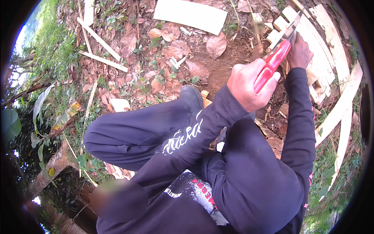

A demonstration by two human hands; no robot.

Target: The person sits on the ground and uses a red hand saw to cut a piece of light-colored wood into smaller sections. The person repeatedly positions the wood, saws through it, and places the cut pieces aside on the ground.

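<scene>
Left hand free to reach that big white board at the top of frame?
Probably not: the left hand is closed on the red-handled shears, and the white board lies well beyond it across leaf-covered ground, past the dark shoe.

packages: none | labels: none | signs: none | screens: none | scene: outdoor ground only

Dry leaves litter the bare soil; a white board lies beyond, thin slats left, grass alongside.

Both hands work red-handled shears (over pale wooden slats).
</scene>
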